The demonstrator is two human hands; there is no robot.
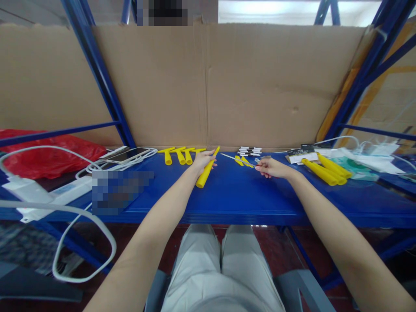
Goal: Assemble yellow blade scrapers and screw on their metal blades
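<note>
My left hand (204, 160) is closed around a yellow tube-like piece (204, 175), which slants up to a narrow tip. In my right hand (268, 167) is a thin metal rod (236, 158), its free end pointing left toward the yellow piece without touching it. Behind the rod, small flat yellow pieces (243, 161) lie near a stack of black and white strips (249, 151). Several yellow T-shaped pieces (181, 156) stand in a row left of my left hand.
On the right, yellow tubes (325, 170) lie beside small boxes (302, 156) and a green plastic bag (357, 169). To the left are a phone (128, 155), white cables, a power strip (71, 190) and a red bag (52, 151). Cardboard (260, 86) backs the blue table (247, 195).
</note>
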